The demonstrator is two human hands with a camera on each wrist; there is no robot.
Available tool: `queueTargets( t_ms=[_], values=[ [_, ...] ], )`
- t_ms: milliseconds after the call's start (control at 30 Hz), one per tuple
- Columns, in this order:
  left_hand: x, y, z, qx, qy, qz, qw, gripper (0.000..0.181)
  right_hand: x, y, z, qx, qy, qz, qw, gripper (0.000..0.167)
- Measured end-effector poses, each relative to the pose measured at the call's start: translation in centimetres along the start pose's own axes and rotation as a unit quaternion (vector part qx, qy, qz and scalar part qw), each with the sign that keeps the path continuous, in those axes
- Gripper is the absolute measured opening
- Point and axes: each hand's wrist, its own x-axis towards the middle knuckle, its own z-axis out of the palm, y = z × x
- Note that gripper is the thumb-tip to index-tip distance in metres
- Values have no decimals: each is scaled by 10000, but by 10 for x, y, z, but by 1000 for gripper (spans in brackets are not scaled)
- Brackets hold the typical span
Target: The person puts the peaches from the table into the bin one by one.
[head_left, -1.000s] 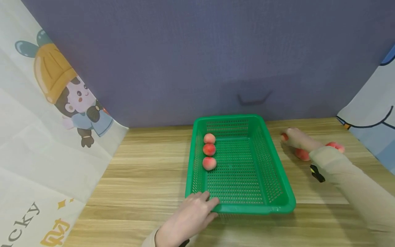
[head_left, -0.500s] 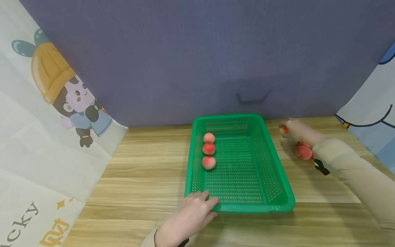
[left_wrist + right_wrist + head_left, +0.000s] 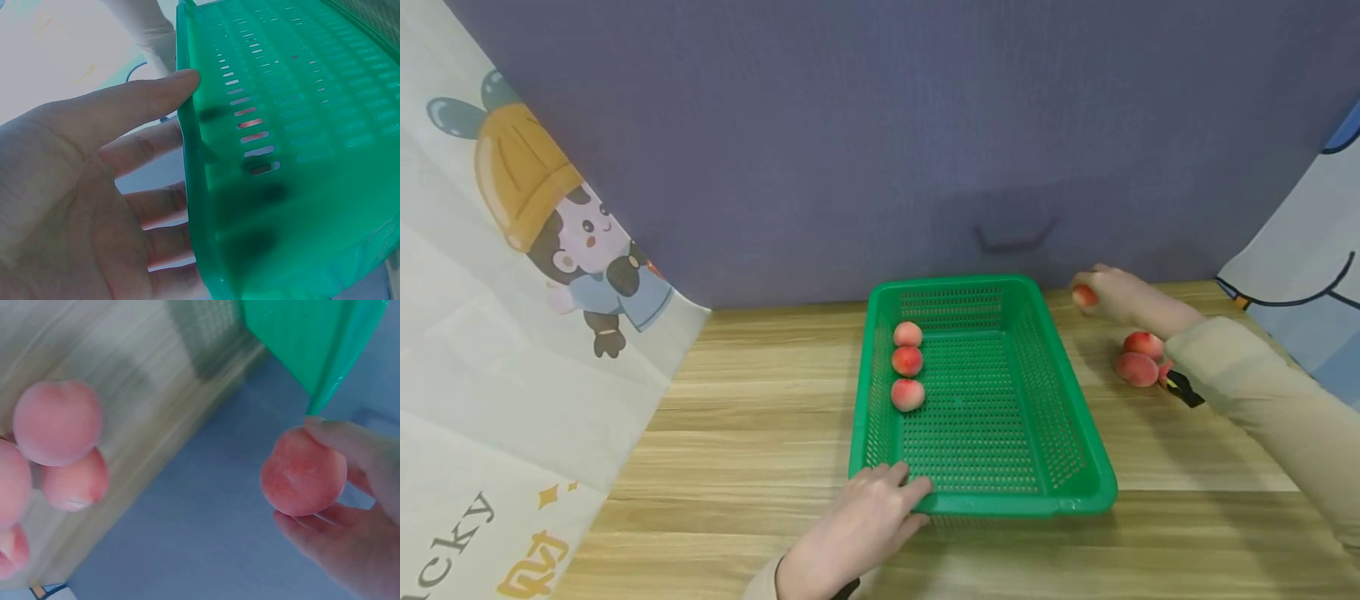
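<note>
1. The right hand pinches a peach with thumb and fingertips, clear of the palm.
2. This peach is near the basket, outside it.
3. The left hand grips the near rim.

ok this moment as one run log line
left hand: grips green basket, near rim | right hand: holds peach beside basket | in basket: three peaches, left side | on table: more peaches, right of basket
</note>
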Motion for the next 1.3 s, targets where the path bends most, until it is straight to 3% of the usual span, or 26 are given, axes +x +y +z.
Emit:
queueTargets(
  t_ms=[233,467,1000,1300],
  values=[
    [0,0,0,27,89,53,9999,21,8,-16,-9,106,91,112,9998,28],
    [1,0,0,58,60,31,10000,20,16,-32,-14,92,281,-243,9993,25],
    [0,1,-1,-16,-96,-38,9999,21,35,-74,-31,98,39,-417,9991,33],
    [0,0,-1,37,8,-11,10000,20,48,-100,-32,154,-129,-515,9985,34]
  ],
)
